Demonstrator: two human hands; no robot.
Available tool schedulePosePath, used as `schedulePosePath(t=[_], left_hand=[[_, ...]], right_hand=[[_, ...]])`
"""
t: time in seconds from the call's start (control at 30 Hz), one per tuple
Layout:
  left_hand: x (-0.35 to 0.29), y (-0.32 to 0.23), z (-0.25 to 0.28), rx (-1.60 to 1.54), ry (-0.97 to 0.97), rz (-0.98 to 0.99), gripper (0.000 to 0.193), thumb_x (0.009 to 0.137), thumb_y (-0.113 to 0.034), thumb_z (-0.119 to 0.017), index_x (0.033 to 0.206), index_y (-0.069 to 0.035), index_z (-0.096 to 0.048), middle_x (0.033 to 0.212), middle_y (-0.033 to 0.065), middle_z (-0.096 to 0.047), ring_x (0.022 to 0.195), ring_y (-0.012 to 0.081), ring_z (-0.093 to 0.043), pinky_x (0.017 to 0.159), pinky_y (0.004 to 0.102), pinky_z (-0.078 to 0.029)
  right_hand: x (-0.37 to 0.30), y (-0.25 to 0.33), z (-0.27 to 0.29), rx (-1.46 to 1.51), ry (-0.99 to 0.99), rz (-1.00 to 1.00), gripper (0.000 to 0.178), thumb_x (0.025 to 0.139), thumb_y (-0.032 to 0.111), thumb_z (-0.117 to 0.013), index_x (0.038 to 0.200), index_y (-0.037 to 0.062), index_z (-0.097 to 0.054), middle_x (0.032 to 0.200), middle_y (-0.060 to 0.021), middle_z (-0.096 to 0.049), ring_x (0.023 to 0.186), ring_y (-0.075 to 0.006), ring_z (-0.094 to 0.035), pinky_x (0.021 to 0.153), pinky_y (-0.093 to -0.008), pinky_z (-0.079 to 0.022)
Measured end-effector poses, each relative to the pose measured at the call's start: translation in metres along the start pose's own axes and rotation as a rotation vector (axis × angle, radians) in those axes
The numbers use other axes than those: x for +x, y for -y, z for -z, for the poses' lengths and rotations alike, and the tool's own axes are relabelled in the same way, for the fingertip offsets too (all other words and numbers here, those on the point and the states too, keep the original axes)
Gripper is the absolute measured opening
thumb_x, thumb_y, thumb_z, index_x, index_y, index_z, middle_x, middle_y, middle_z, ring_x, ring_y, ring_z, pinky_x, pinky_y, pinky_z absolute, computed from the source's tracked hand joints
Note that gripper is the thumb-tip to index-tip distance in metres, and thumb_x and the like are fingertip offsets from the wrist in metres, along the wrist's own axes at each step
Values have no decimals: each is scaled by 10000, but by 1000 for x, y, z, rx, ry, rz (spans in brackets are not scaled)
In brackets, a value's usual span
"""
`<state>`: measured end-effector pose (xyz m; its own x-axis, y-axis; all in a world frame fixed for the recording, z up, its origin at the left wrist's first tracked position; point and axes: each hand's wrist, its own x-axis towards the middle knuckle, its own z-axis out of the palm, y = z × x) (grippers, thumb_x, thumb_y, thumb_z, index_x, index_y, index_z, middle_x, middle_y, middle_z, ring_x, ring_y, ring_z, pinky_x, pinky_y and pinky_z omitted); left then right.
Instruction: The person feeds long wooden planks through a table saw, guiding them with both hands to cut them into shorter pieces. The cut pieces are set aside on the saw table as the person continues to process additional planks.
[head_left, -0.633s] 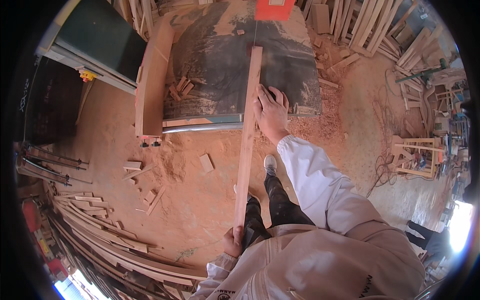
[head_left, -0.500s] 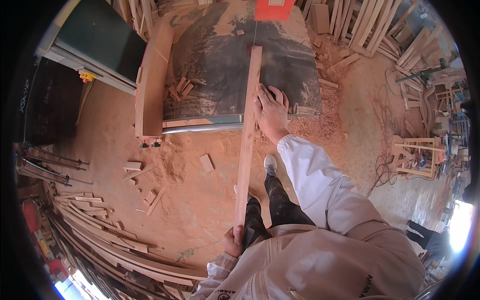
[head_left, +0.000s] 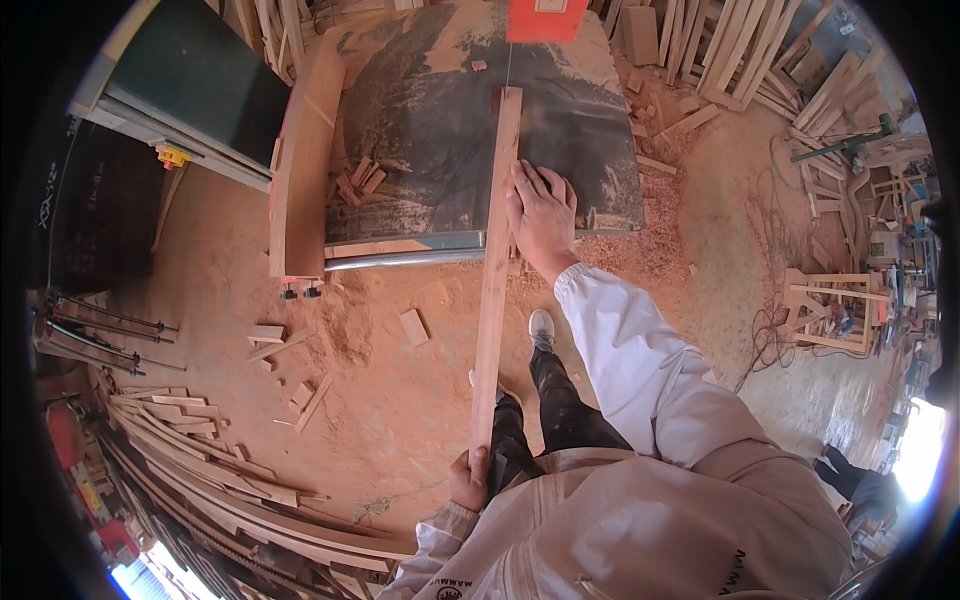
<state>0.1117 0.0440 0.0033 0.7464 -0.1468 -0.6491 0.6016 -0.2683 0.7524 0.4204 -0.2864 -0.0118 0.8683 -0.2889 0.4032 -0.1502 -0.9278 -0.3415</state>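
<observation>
A long, narrow wooden strip (head_left: 492,300) runs from near my body out over the dark table (head_left: 430,150) of a band saw. Its far end lies at the thin upright saw blade (head_left: 509,68). My left hand (head_left: 467,481) is closed around the strip's near end, beside my thigh. Farther out, my right hand (head_left: 541,215) presses against the strip's right side near the table's front edge, fingers bent and fingertips on the wood. The blade's contact with the wood is too small to make out.
A tall wooden fence board (head_left: 303,180) borders the table's left side. Small offcuts (head_left: 361,181) lie on the table near it. An orange-red guard (head_left: 547,20) hangs above the blade. Stacked boards (head_left: 250,505) fill the lower left; sawdust and scraps cover the floor.
The strip's far end has shifted slightly farther toward the blade. My right hand has moved a little forward with it; my left hand keeps its grip on the near end.
</observation>
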Motion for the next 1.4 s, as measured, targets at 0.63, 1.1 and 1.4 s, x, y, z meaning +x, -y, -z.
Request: schedulePosePath(t=[0.63,1.1,1.4], left_hand=[[16,3,-5,22,-6,-49,554,1105,-466,-570,800,-8,-633,633,-45,-494,595,78,-424,524,302,-321],[-51,66,-14,-140,11,144,609,1063,-562,-602,875,12,-677,707,-48,-583,695,103,-514,618,318,-458],[-44,70,-31,-359,339,183,394,1091,-441,-614,1031,-51,-631,831,-48,-591,757,78,-513,656,290,-452]], right_hand=[[15,-2,-6,-22,-29,-14,444,1056,300,-541,1433,90,-646,1460,-68,-653,1372,-280,-509,1190,-484,-341],[-47,-3,14,74,80,60,494,1049,272,-554,1492,53,-576,1481,-104,-631,1445,-341,-477,1242,-557,-298],[-36,-12,16,137,52,105,511,1011,210,-563,1489,29,-544,1452,-116,-640,1416,-323,-508,1220,-529,-332]])
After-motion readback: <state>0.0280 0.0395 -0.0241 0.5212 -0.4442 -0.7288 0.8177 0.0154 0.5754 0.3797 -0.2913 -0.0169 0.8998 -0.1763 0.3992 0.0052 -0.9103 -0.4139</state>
